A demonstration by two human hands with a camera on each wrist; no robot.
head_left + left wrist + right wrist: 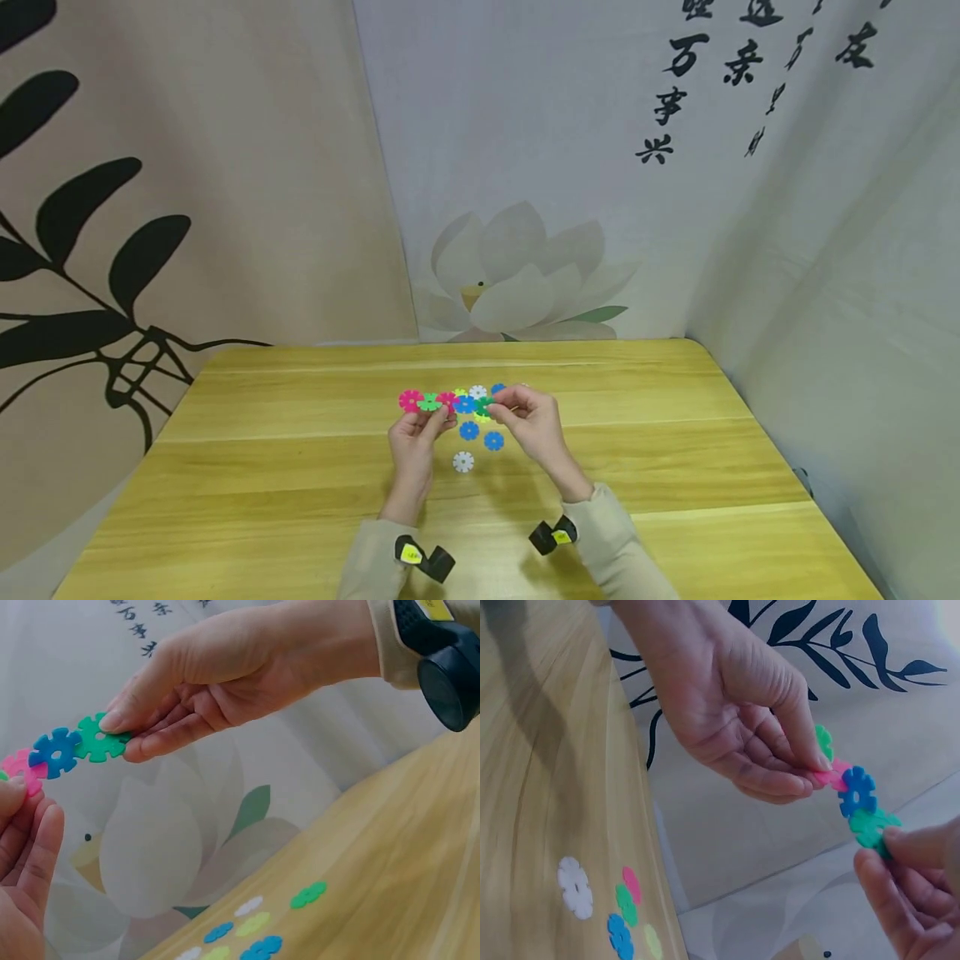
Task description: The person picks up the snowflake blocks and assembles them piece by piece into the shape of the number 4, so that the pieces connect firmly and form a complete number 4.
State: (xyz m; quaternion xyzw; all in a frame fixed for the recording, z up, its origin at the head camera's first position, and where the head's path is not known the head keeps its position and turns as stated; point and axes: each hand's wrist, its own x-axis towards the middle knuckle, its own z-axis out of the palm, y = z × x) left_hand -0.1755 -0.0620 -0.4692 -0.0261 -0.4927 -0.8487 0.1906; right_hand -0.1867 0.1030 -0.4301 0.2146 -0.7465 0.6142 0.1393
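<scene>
A row of notched plastic snowflake discs, joined edge to edge, is held above the table between both hands. From left to right in the head view come a pink disc (410,401), a light green disc (430,402), another pink disc (831,774), a blue disc (55,753) and a darker green disc (100,738). My left hand (412,454) pinches the second pink disc between thumb and fingers. The green disc at the right end is pinched by my right hand (537,422), thumb on its near face.
Loose discs lie on the wooden table (300,500) below the row: a white one (463,462) nearest me, blue ones (493,441), a green one (309,895) and several others partly hidden by the hands. Behind the table hangs a printed curtain (525,125).
</scene>
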